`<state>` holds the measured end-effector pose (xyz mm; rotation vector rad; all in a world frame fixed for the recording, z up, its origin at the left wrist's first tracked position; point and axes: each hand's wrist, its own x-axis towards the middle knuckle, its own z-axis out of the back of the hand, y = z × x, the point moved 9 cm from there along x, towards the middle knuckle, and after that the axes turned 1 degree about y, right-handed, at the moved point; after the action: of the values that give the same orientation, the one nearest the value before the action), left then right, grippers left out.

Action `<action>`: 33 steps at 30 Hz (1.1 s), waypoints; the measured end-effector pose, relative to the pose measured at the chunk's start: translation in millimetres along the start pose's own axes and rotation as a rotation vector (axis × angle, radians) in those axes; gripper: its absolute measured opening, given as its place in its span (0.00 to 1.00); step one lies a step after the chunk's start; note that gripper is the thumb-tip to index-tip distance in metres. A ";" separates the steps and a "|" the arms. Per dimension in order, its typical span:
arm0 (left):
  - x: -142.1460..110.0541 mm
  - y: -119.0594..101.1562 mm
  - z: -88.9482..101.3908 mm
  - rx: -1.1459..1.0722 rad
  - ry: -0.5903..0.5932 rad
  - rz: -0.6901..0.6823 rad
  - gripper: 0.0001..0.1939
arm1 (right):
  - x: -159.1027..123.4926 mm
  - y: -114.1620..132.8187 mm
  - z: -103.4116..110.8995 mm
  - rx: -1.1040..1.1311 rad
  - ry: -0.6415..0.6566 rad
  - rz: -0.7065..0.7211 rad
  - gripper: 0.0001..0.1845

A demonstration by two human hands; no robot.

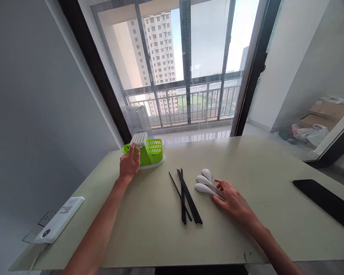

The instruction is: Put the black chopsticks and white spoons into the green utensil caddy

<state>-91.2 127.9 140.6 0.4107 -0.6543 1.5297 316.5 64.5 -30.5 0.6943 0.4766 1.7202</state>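
Note:
At the back left of the table stands a green plastic cutlery holder (pixel 155 152) with a white base and a white slotted part (pixel 140 139) on top. My left hand (pixel 129 163) is closed on its near left side, the fingers reaching up to the white part. Three white spoons (pixel 204 182) lie fanned out, bowls pointing away to the left. Around their handles curl the fingers of my right hand (pixel 229 198), which partly hides them. Several black chopsticks (pixel 188 194) lie in a loose, crossing bundle between my hands, touched by neither.
A white power strip or similar device (pixel 61 219) with a cable lies along the table's left edge by the wall. On the right is a flat black object (pixel 323 200). Beyond the pale table (pixel 263 160) are a dark-framed glass door and, at right, cardboard boxes (pixel 322 114).

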 end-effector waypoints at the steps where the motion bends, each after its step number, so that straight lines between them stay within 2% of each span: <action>1: 0.5 -8.5 -2.4 0.010 0.014 -0.007 0.27 | -2.8 -2.9 1.7 0.018 -0.018 0.000 0.28; 5: 3.8 -44.0 -15.5 0.007 0.076 -0.037 0.27 | -21.5 -22.1 12.9 0.141 -0.107 -0.077 0.35; 11: 12.9 -99.9 -42.5 0.023 0.241 -0.038 0.31 | -58.8 -53.2 37.0 0.219 -0.299 -0.210 0.38; 19: 11.4 -181.1 -55.4 -0.020 0.398 -0.152 0.30 | -65.4 -57.1 39.2 0.261 -0.323 -0.210 0.32; 26: 4.6 -215.9 -59.4 -0.073 0.455 -0.262 0.30 | -65.1 -56.5 42.7 0.271 -0.333 -0.209 0.29; 33: 3.8 -229.6 -59.2 -0.134 0.515 -0.338 0.28 | -67.3 -56.2 45.3 0.324 -0.323 -0.265 0.27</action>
<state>143.3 162.4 132.4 0.0131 -0.2620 1.1909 398.5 11.9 -46.4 1.0711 0.5960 1.2651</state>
